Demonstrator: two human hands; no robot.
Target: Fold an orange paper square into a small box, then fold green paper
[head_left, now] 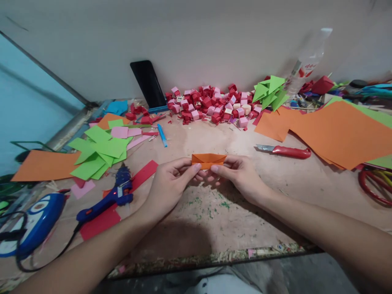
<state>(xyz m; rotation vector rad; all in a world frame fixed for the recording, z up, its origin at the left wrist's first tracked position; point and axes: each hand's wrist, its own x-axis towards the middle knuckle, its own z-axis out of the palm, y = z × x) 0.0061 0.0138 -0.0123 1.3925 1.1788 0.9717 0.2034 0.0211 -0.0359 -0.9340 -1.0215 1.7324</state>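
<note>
A small piece of folded orange paper (209,158) is held level above the middle of the table, its creases facing me. My left hand (174,179) pinches its left end, thumb in front and fingers behind. At the other end my right hand (240,173) grips it the same way, so the two thumbs come close together along the lower fold. The fingers behind the paper are partly hidden. To the right of my hands lies a red-handled utility knife (290,152). A blue glue gun (119,192) rests on red paper strips left of my left hand.
Many folded red and pink paper cubes (211,104) are heaped along the wall, beside a leaning phone (149,83). Green paper pieces (101,147) lie left; large orange sheets (346,130) and scissors (373,185) lie right. A plastic bottle (309,67) leans at the back.
</note>
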